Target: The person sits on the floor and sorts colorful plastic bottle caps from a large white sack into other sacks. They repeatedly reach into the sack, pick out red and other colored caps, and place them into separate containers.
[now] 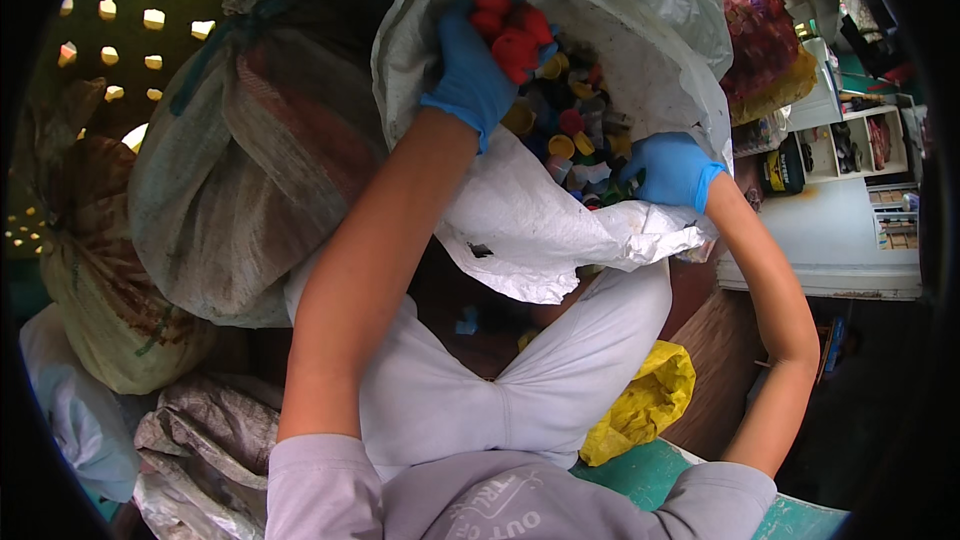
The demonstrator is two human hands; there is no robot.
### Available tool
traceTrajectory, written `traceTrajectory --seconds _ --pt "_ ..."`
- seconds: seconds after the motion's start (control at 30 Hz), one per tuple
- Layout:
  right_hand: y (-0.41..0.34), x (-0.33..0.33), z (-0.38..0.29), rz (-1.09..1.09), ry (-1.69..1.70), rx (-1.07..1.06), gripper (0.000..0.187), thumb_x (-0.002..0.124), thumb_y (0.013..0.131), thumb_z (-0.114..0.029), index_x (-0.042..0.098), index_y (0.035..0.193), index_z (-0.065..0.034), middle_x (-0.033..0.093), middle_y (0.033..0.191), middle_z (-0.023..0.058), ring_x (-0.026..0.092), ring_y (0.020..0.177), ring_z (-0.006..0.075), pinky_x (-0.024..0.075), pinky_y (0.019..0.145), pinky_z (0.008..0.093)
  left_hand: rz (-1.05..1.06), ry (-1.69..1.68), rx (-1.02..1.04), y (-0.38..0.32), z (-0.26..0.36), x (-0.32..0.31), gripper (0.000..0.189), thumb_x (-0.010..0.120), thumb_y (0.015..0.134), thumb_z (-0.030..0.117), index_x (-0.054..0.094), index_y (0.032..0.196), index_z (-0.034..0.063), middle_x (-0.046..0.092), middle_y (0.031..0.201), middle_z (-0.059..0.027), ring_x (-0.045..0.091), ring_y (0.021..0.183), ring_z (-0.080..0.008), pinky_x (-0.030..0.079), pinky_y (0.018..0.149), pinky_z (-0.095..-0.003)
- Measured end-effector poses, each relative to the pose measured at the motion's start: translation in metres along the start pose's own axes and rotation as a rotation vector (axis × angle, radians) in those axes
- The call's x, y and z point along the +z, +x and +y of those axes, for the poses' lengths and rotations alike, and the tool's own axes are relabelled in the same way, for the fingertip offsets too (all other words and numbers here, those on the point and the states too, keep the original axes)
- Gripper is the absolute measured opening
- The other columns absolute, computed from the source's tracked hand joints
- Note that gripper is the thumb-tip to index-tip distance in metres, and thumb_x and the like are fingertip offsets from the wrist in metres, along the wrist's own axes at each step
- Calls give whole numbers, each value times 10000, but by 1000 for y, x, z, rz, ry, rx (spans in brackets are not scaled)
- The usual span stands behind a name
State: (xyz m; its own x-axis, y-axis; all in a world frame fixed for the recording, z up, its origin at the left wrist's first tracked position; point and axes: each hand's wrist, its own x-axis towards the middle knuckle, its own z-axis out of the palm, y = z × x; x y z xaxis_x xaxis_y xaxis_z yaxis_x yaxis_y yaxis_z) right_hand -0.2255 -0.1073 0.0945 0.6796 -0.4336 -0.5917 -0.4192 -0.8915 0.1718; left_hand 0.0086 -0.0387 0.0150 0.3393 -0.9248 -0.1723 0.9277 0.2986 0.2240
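A white woven plastic sack stands wide-mouthed in front of me, its rim folded outward. Inside lies a heap of mixed plastic bottle caps in yellow, black, red, green and white. My left hand, in a blue glove, holds a cluster of red plastic caps near the far left wall of the sack. My right hand, gloved the same way, reaches over the near right rim. Its fingertips touch the heap and are partly hidden, so whether they grip a cap is unclear.
Tied, stuffed sacks crowd the left side. A yellow plastic bag lies by my right thigh. Beyond the sack are a knotted white plastic bag and a red filled bag. A white shelf unit stands at right.
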Motion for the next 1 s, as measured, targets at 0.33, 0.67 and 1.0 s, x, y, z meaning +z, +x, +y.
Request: traceTrajectory --seconds 0.33,0.67,1.0 --pt "20 9 23 -258 119 -54 349 621 653 -223 709 985 -159 670 946 139 629 871 317 492 803 377 -3 -37 20 -11 -4 10 383 343 896 382 544 1037 88 581 1043 -135 573 925 -312 483 821 -447" --pt "14 19 26 4 252 -66 426 706 664 -277 664 1024 -53 652 954 164 603 928 319 462 849 351 -88 10 -12 3 -4 -7 334 372 881 370 550 931 92 597 952 -119 582 809 -286 501 764 -428" --pt "0 -21 11 237 850 32 290 691 713 -201 696 954 -40 678 840 111 590 744 166 466 753 278 -304 -104 -147 5 1 -17 246 387 874 324 518 825 121 563 826 -85 505 619 -192 497 631 -296"
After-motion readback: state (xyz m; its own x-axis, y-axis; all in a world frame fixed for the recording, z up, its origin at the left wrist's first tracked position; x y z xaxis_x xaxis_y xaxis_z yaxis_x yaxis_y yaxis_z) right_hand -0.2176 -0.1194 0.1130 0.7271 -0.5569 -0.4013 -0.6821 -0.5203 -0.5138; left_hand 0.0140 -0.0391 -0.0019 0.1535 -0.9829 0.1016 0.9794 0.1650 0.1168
